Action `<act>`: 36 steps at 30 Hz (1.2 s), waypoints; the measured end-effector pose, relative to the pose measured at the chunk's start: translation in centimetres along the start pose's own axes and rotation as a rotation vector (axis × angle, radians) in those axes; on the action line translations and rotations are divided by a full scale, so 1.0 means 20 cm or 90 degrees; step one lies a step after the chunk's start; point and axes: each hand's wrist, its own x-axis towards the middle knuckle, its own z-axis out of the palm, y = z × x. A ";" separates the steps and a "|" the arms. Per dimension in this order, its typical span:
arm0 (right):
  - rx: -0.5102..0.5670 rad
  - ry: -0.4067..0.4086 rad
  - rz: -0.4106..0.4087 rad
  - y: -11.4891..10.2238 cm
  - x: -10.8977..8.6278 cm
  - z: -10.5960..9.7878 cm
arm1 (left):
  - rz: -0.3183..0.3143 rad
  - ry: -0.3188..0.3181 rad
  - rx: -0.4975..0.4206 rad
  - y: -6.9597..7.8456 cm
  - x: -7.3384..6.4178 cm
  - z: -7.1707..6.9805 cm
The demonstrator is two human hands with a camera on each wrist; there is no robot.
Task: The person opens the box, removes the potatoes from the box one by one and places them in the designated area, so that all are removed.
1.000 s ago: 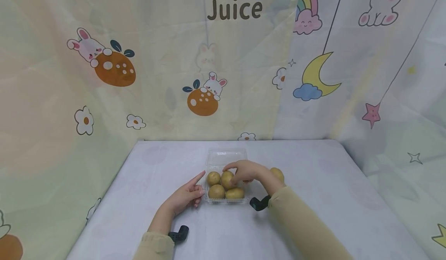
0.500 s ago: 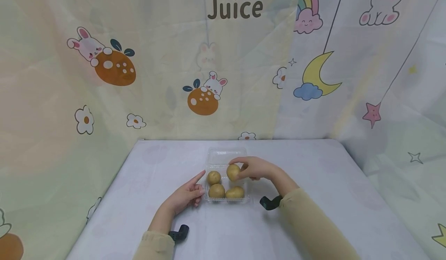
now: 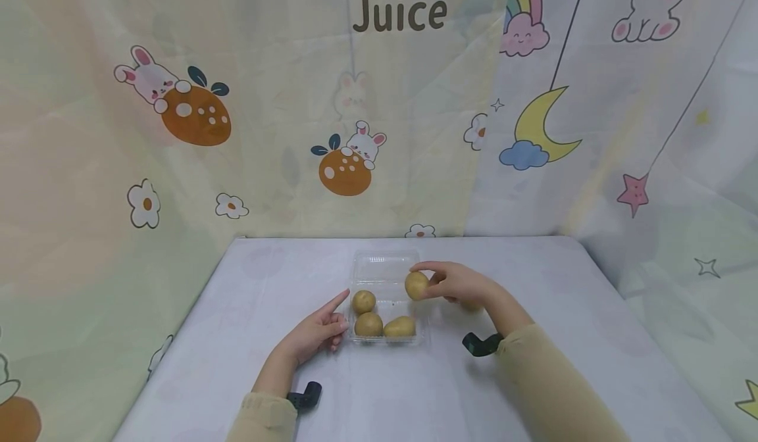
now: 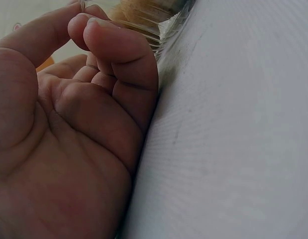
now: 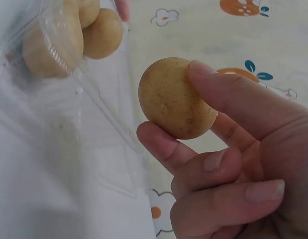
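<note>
My right hand (image 3: 456,281) pinches a round potato (image 5: 173,102) between thumb and fingertips, raised at the right side of a clear plastic clamshell box (image 3: 387,310). Three potatoes lie in that box: one at the back left (image 3: 364,302), one at the front left (image 3: 368,324) and a longer one at the front right (image 3: 399,327). Against the box's left side rests my left hand (image 3: 320,330), index finger stretched along it. In the left wrist view its thumb and fingertips meet at the clear rim, the other fingers curled.
Another potato (image 3: 472,306) lies on the table to the right, mostly hidden behind the right hand and wrist. The box's lid (image 3: 386,266) stands folded back. A printed cloth backdrop (image 3: 284,113) rises behind the white tabletop (image 3: 266,277).
My right hand has lifted the round potato out of the box's back right and carried it rightward. The left hand has stayed at the box's left side.
</note>
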 end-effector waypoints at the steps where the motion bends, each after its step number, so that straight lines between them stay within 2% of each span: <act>1: -0.009 0.005 0.002 0.01 -0.01 -0.01 | 0.000 -0.001 -0.001 0.00 0.00 0.00; 5: -0.017 0.020 0.017 0.07 -0.04 -0.06 | 0.003 -0.005 -0.003 0.00 0.00 0.00; 20: 0.051 0.063 0.031 0.32 -0.21 -0.23 | -0.008 0.002 0.001 0.01 0.00 0.00; 25: 0.075 0.072 0.035 0.39 -0.26 -0.26 | -0.003 -0.002 -0.002 0.00 0.00 0.00; 36: 0.084 0.116 0.075 0.50 -0.33 -0.31 | 0.003 -0.007 0.000 0.00 0.00 0.00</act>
